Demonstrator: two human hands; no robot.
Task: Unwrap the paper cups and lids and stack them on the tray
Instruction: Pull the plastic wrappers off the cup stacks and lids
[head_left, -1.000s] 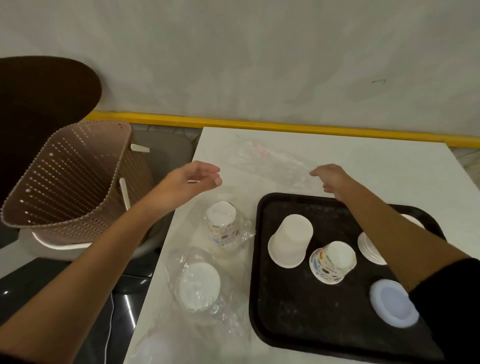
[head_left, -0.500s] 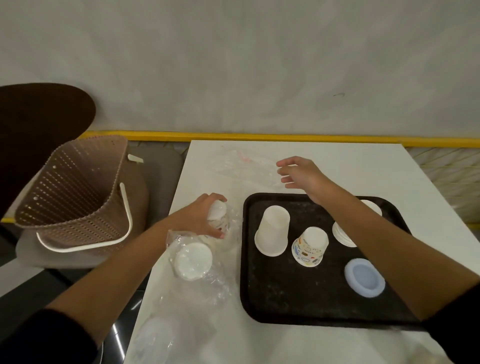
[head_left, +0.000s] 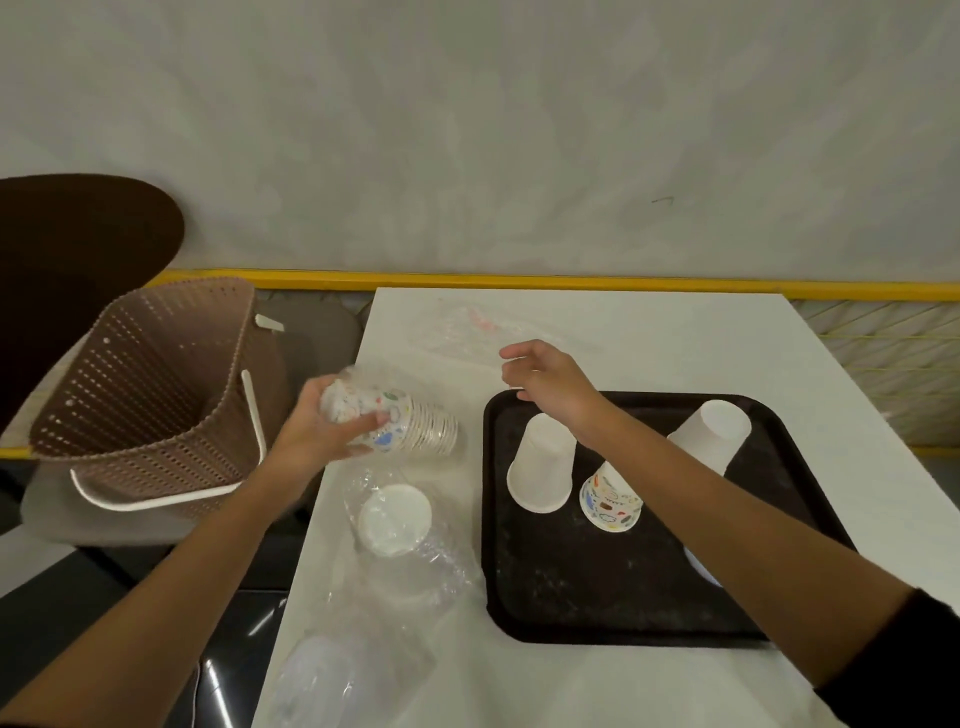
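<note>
Left hand (head_left: 322, 431): wrapped around a sleeve of printed paper cups (head_left: 400, 423), lying sideways, lifted a bit off the desk, left of frame centre. Clear wrap is bunched over the closed end near the fingers; rims point right.
Right hand (head_left: 550, 382): empty, fingers loosely curled and half open, hovering over the far left corner of the tray, not touching anything as far as I can tell.
Tray (head_left: 597, 613): black, sits on the right half of the white desk (head_left: 649, 332).
On the tray: a plain white cup stack (head_left: 543, 467) upside down, a printed cup (head_left: 610, 501) upside down just right of it, and another white cup stack (head_left: 714, 431) tilted over at the upper right. A bluish lid (head_left: 698, 569) peeks out under the right forearm, mostly hidden.
Still wrapped: white lids in plastic (head_left: 395, 519) on the desk below the held cups, left of the tray; another clear bag (head_left: 317, 680) at the bottom edge, too blurry to tell what's inside.
Loose wrap (head_left: 462, 335): crumpled clear plastic on the desk's far side, above the right hand.
Basket (head_left: 150, 374): brown perforated bin, tilted, off the desk at left.
</note>
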